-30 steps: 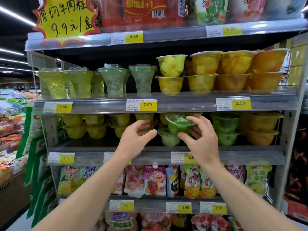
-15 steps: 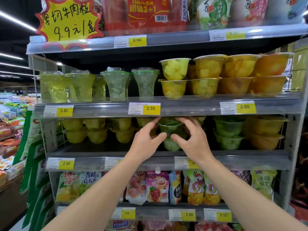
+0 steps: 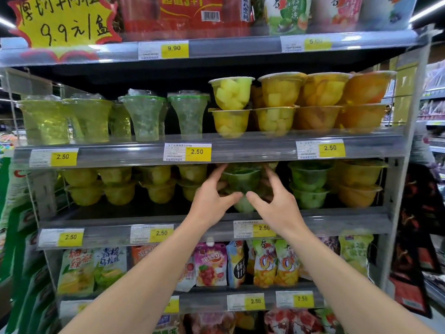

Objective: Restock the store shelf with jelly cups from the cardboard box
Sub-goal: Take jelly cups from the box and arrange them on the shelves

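Observation:
A green jelly cup [image 3: 241, 181] sits stacked on another green cup [image 3: 243, 205] in the middle of the third shelf [image 3: 337, 220]. My left hand [image 3: 212, 196] holds its left side and my right hand [image 3: 277, 201] holds its right side, thumbs nearly meeting under it. Two more stacked green cups [image 3: 309, 184] stand just to the right. Yellow cups [image 3: 156, 184] fill the shelf to the left and orange cups [image 3: 358, 184] the right end. No cardboard box is in view.
The shelf above carries tall green cups [image 3: 144, 116] and stacked yellow and orange fruit cups [image 3: 277, 104]. Its front rail [image 3: 240, 150] hangs close over my fingers. Hanging snack pouches [image 3: 212, 263] fill the shelf below. A yellow price sign [image 3: 62, 20] is at the top left.
My right hand carried the green cup left and deeper into the shelf onto the lower green cup. My left hand came up to grip its other side. The camera moved closer.

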